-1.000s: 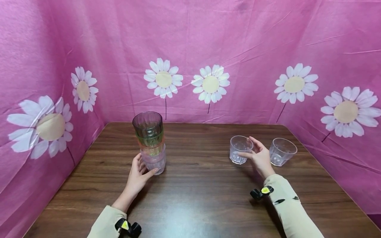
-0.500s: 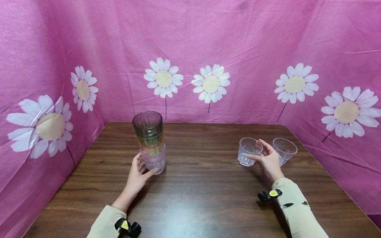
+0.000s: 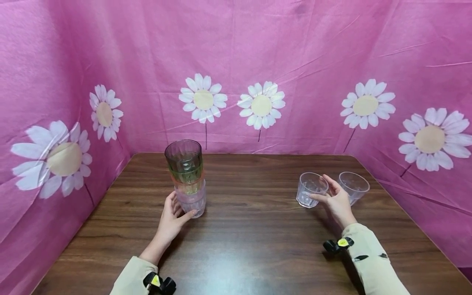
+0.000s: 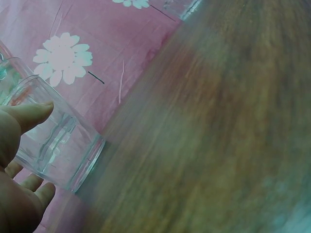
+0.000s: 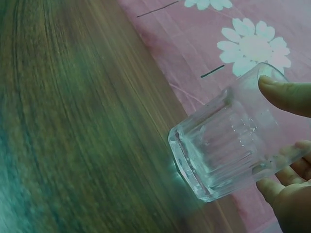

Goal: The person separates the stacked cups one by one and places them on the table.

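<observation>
Pink cloth (image 3: 295, 49) with white daisies; dark wood-grain table (image 3: 250, 229).

Left hand (image 3: 170, 217) grips cup stack (image 3: 186, 177); right hand (image 3: 336, 201) holds clear cup (image 3: 309, 189) on table (image 3: 250, 233).

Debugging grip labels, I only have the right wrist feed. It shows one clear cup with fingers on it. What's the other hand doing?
Observer: The left hand holds the bottom of a stack of cups on the table's left side.
Operator: Any other loose cups?
Observer: One, a second clear cup standing upright just right of the right hand.
Operator: Is the held clear cup lifted?
Observer: Head view shows it upright, base apparently on the table; contact isn't certain.
</observation>
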Tool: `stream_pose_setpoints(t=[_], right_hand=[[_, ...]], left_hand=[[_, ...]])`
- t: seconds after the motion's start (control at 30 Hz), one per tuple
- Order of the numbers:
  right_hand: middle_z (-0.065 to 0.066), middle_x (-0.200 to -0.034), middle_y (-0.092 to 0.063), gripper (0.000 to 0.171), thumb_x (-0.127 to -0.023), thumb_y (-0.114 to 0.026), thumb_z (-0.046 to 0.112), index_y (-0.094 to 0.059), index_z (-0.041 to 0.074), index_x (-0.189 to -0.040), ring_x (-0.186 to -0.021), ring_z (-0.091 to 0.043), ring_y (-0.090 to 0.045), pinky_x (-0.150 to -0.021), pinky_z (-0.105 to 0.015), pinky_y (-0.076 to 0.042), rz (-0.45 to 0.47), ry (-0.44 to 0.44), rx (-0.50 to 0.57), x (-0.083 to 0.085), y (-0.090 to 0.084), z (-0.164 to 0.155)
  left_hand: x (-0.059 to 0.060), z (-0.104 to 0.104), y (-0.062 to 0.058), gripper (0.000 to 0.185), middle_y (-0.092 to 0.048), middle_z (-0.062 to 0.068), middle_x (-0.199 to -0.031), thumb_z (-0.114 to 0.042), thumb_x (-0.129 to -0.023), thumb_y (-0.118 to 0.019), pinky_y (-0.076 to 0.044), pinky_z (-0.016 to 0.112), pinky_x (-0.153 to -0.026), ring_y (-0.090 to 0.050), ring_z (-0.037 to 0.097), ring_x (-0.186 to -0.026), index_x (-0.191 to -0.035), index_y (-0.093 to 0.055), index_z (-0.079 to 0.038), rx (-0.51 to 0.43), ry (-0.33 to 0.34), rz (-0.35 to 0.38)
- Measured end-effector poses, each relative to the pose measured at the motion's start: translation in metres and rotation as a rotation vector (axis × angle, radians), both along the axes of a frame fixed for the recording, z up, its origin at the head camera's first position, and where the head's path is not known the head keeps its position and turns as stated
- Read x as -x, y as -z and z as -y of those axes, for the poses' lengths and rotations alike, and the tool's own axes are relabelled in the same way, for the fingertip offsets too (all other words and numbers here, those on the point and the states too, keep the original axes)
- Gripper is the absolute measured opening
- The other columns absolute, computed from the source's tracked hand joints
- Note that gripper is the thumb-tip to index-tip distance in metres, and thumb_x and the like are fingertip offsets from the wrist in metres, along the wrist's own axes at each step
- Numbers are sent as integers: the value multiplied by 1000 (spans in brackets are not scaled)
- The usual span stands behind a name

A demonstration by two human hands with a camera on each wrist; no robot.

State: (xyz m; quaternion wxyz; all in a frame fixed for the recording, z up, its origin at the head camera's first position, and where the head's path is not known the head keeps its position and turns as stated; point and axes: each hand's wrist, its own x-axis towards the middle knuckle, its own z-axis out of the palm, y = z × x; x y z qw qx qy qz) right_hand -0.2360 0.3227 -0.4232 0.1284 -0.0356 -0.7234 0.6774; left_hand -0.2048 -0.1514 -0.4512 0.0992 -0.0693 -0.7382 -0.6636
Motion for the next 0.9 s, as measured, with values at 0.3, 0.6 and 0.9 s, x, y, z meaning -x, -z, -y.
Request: stream_pose_setpoints(t=[0.3, 0.6, 0.9], right_hand=[[-27, -156, -29, 94, -79, -75, -10, -22, -1, -156, -144, -31, -27, -111, -25, -32, 41, -18, -181, 1, -5, -1], [-26, -155, -32, 97, -79, -79, -3, -20, -4, -155, -138, -38, -34, -98, -9, -38, 64, -14, -304, -2, -10, -2], [-29, -155, -28, 98, -75, -84, 4, -24, -8, -153, -143, -43, -24, -117, -52, -21, -40, 40, -434, -4, -29, 7]], left_hand=[[0, -1, 1, 81, -37, 33, -146, 13, -83, -70, -33, 50, -111, -38, 44, -134, -147, -20, 9, -9, -11, -10], [0, -2, 1, 82, -37, 33, -146, 13, -83, -70, -34, 47, -111, -38, 43, -134, -147, -20, 9, -4, -7, -7], [0, -1, 1, 82, -37, 33, -146, 12, -83, -71, -31, 53, -111, -38, 43, -134, -147, -20, 9, -7, -5, -12]])
